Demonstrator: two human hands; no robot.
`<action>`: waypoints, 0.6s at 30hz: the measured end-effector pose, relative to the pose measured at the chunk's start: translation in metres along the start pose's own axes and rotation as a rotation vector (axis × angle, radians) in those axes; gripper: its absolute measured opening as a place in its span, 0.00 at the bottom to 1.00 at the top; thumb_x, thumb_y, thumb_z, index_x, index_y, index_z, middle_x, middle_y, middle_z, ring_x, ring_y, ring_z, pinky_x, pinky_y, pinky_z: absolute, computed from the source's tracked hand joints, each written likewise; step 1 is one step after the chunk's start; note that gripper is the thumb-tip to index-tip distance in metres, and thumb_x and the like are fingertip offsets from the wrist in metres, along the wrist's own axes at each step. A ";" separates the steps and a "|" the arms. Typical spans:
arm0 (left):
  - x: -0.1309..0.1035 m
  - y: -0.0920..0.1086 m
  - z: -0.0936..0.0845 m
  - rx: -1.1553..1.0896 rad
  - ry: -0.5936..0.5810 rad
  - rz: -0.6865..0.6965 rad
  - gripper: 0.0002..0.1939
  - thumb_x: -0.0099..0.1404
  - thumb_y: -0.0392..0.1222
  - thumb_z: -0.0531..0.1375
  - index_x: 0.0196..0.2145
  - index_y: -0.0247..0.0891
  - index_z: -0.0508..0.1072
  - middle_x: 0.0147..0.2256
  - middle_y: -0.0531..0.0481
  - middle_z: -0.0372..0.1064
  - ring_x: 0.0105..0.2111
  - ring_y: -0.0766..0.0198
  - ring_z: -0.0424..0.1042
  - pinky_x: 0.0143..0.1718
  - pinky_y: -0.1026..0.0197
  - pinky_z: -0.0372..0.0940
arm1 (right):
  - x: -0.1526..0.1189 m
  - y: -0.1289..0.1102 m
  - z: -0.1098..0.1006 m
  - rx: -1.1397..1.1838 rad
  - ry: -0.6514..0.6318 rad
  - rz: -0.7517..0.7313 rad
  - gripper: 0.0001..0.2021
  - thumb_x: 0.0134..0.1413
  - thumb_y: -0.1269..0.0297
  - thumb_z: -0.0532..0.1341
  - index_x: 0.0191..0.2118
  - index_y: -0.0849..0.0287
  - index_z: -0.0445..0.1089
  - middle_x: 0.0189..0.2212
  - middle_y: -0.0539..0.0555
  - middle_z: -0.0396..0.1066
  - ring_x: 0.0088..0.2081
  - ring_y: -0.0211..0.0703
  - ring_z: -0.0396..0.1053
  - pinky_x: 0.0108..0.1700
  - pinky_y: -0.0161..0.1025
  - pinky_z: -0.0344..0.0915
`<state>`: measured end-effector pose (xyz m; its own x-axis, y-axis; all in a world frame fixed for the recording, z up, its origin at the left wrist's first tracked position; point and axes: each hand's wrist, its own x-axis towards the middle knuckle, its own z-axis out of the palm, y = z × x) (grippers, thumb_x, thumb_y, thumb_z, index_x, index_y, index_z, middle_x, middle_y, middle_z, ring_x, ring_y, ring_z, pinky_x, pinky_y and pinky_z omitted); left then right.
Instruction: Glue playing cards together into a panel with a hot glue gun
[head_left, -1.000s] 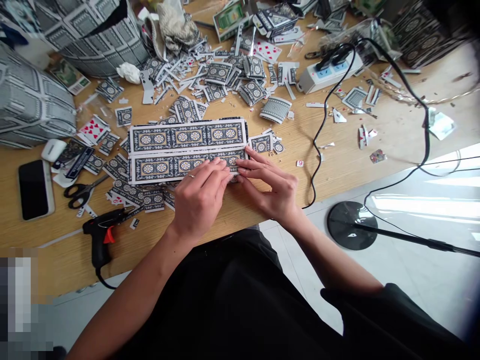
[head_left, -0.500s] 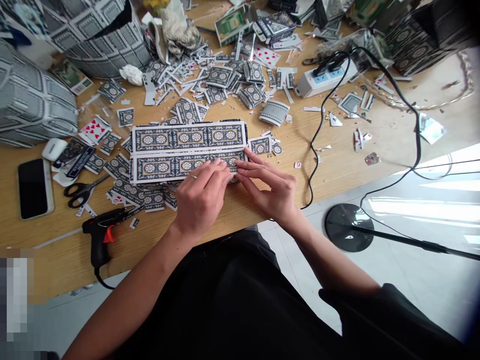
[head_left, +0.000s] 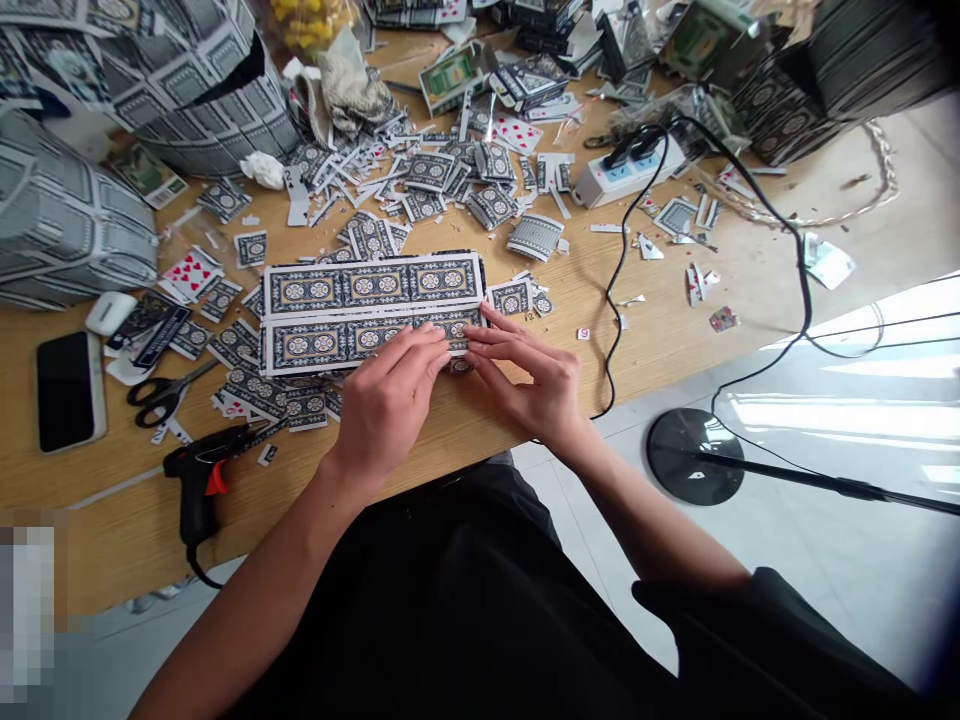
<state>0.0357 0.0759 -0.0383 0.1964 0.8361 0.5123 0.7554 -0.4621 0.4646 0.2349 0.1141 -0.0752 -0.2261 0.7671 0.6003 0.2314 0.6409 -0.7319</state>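
Observation:
A long rectangular panel of playing cards (head_left: 304,290) lies in front of me, its patterned card backs in two rows with white borders. My left hand (head_left: 386,405) is on its front edge, right of the middle, fingers together and pressing on the cards. At the front right corner, my right hand (head_left: 529,375) grips the edge, with fingers on top and the thumb low by the near side. The fingertips of both hands almost meet. Loose patterned cards (head_left: 259,390) lie beneath and around the panel's left end.
Left are a glue gun (head_left: 199,480), scissors (head_left: 161,395), a phone (head_left: 71,390) and a white case (head_left: 111,313). Card scraps (head_left: 431,170) cover the back. A power strip (head_left: 630,170) trails a black cable (head_left: 611,300). Large card-covered pieces (head_left: 67,220) stand at the far left.
The view has shifted slightly, so most things at the back and right sit lower or further left. Both hands stay on the panel's front edge; the left hand's fingers have shifted slightly.

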 end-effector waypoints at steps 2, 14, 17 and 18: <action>0.002 0.002 -0.006 -0.013 -0.013 -0.016 0.09 0.79 0.34 0.59 0.50 0.41 0.80 0.51 0.47 0.84 0.56 0.59 0.83 0.64 0.54 0.75 | 0.000 0.000 0.000 0.000 0.004 0.010 0.06 0.67 0.71 0.69 0.45 0.53 0.82 0.50 0.56 0.86 0.63 0.56 0.79 0.66 0.58 0.79; -0.023 -0.002 -0.082 0.181 0.053 -0.184 0.05 0.77 0.39 0.60 0.41 0.46 0.75 0.36 0.53 0.79 0.38 0.60 0.79 0.43 0.57 0.72 | 0.004 0.003 -0.012 0.016 -0.124 -0.010 0.11 0.73 0.70 0.64 0.53 0.53 0.82 0.55 0.55 0.84 0.68 0.53 0.74 0.70 0.60 0.75; -0.052 -0.007 -0.110 0.261 0.072 -0.366 0.09 0.75 0.45 0.61 0.34 0.50 0.75 0.31 0.58 0.78 0.34 0.56 0.78 0.39 0.51 0.69 | 0.009 -0.002 -0.018 -0.003 -0.176 -0.008 0.13 0.75 0.70 0.61 0.55 0.53 0.81 0.59 0.56 0.82 0.69 0.52 0.73 0.70 0.57 0.75; -0.064 -0.010 -0.121 0.328 0.045 -0.467 0.10 0.75 0.48 0.61 0.33 0.52 0.75 0.32 0.59 0.79 0.35 0.54 0.78 0.39 0.49 0.69 | 0.010 -0.004 -0.020 -0.023 -0.174 -0.013 0.13 0.75 0.71 0.61 0.55 0.53 0.81 0.60 0.55 0.81 0.68 0.52 0.74 0.70 0.56 0.75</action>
<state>-0.0597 -0.0092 0.0115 -0.2262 0.9129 0.3397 0.9116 0.0755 0.4041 0.2504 0.1200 -0.0597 -0.3892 0.7435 0.5437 0.2481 0.6531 -0.7155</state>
